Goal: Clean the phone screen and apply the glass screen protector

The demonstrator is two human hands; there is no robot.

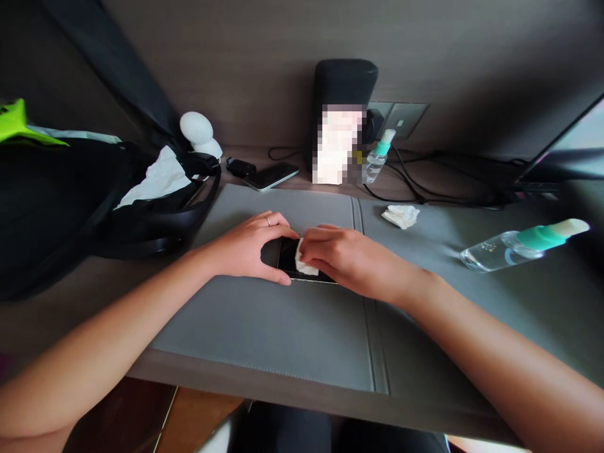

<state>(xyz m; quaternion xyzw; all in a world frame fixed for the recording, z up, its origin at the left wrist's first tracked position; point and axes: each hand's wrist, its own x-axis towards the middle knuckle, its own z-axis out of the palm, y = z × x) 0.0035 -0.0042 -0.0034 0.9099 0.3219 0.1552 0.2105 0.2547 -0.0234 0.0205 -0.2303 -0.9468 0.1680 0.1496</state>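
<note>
A black smartphone (289,257) lies flat on the grey desk mat (264,327), screen up. My left hand (248,246) steadies its left end, thumb on the near edge and fingers at the far edge; a ring shows on one finger. Pinched in my right hand (340,253) is a folded white tissue (307,264), pressed against the phone's screen. My right hand covers the phone's right part.
Behind the mat are another phone (272,176), a small black object (241,167), a white rounded device (197,129) and a black upright object (344,82). A crumpled tissue (400,216), a lying spray bottle (503,250), a smaller bottle (376,165) and cables are right; a black bag (56,207) left.
</note>
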